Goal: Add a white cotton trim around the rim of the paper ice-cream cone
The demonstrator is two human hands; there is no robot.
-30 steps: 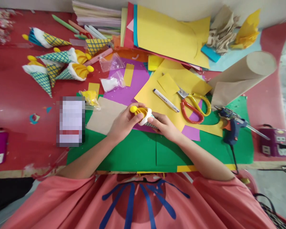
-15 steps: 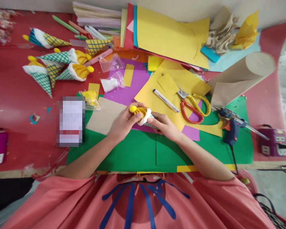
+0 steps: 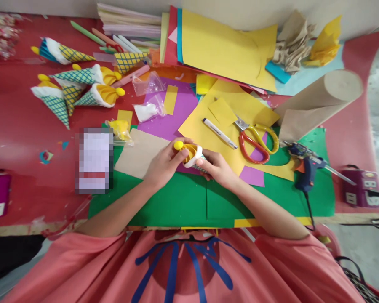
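Observation:
Both hands hold one paper ice-cream cone (image 3: 191,154) just above the green sheet (image 3: 177,202). It has a yellow ball on top, a yellow pleated scoop and a white rim. My left hand (image 3: 166,164) is closed round the scoop end, thumb near the yellow ball. My right hand (image 3: 219,168) grips the patterned cone end, which is mostly hidden under the fingers.
Several finished paper cones (image 3: 76,90) lie at the back left. A marker (image 3: 219,132), red-and-yellow scissors (image 3: 255,141) and a blue glue gun (image 3: 306,168) lie to the right. Coloured paper stacks (image 3: 221,46), a brown paper roll (image 3: 318,101), small plastic bags (image 3: 147,109) and a purple power strip (image 3: 363,187) surround them.
The cone has tilted and shifted very slightly to the right between my hands; both hands keep their grip in nearly the same place.

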